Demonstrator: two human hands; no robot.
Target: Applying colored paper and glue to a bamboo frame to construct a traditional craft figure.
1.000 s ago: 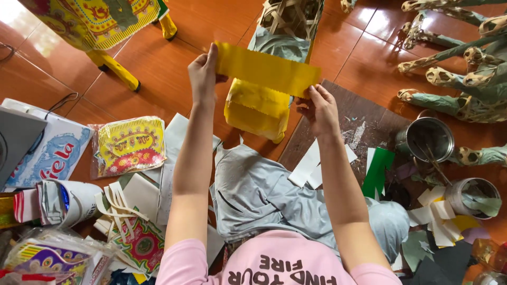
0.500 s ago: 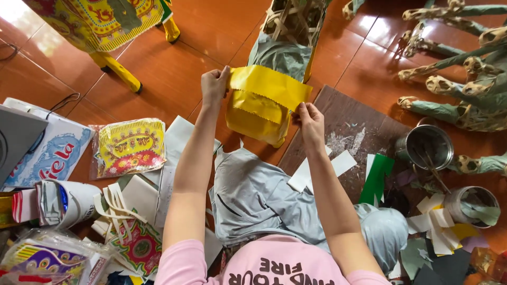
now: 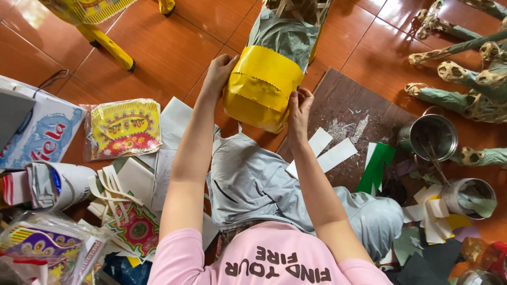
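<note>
- The left hand (image 3: 219, 71) lies flat against the left side of a yellow paper band (image 3: 262, 87), fingers together and pressing it onto the form beneath.
- The right hand (image 3: 300, 108) pinches the band's lower right edge between thumb and fingertips.
- The band has a zigzag edge and wraps around a paper-covered frame (image 3: 285, 34) that lies on the tiled floor (image 3: 185, 31), running from the person's knees towards the top edge of the view; above the band the frame shows grey-green paper and bare woven strips.
- Right of the hands a dark board (image 3: 359, 100) lies on the floor, with white paper strips (image 3: 330, 153) and a green strip (image 3: 376, 168) on its near edge.
- Just past the board's right edge stands a metal pot (image 3: 429, 138) with thin sticks in it; what else it holds cannot be told.
- Near it, towards the right edge of the view, a small tin (image 3: 470, 196) holds scraps of grey-green paper, with cut white and yellow paper pieces (image 3: 430, 211) piled beside it.
- On the floor at the left lie a packet of printed yellow and red paper (image 3: 124, 129), a cardboard box (image 3: 37, 134) and a roll of paper (image 3: 58, 184).
- More wrapped frame legs (image 3: 459, 68) lie at the top right corner.
</note>
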